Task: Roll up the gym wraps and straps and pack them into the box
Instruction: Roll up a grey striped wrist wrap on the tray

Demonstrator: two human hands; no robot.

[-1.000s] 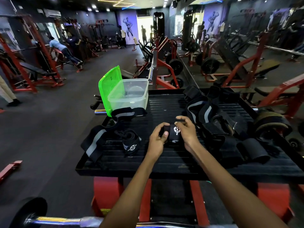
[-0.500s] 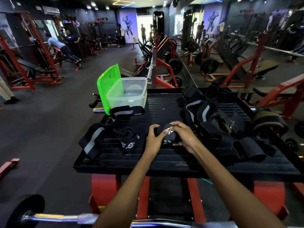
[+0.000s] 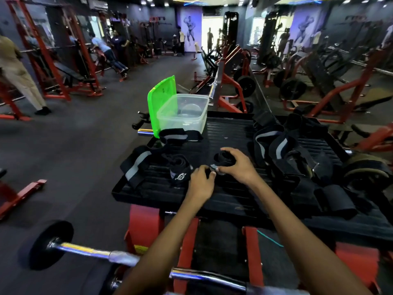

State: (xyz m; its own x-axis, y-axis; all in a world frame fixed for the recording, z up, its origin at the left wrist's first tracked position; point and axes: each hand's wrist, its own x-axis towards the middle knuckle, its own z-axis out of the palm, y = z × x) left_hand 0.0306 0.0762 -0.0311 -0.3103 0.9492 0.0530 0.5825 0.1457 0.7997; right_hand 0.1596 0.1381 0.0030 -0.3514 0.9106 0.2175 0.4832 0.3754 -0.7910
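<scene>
A black wrap roll (image 3: 225, 159) lies on the black ribbed platform (image 3: 229, 133). My right hand (image 3: 238, 167) curls over it from the right, and my left hand (image 3: 201, 182) pinches its loose end at the near left. To the left stands a finished roll with a white logo (image 3: 180, 170), beside a flat black-and-grey wrap (image 3: 136, 165). Another wrap (image 3: 178, 135) lies in front of the clear plastic box (image 3: 184, 116), whose green lid (image 3: 162, 103) stands open. A pile of unrolled wraps and straps (image 3: 285, 150) lies to the right.
Black pads (image 3: 338, 201) sit at the platform's near right, next to a weight plate (image 3: 365, 173). A chrome barbell (image 3: 119, 255) crosses below the platform. Red gym machines and several people fill the room behind.
The wrap has come down from upright between both hands to lying on the platform. My right hand now covers it and my left hand has slid to its near end. The camera has tilted down.
</scene>
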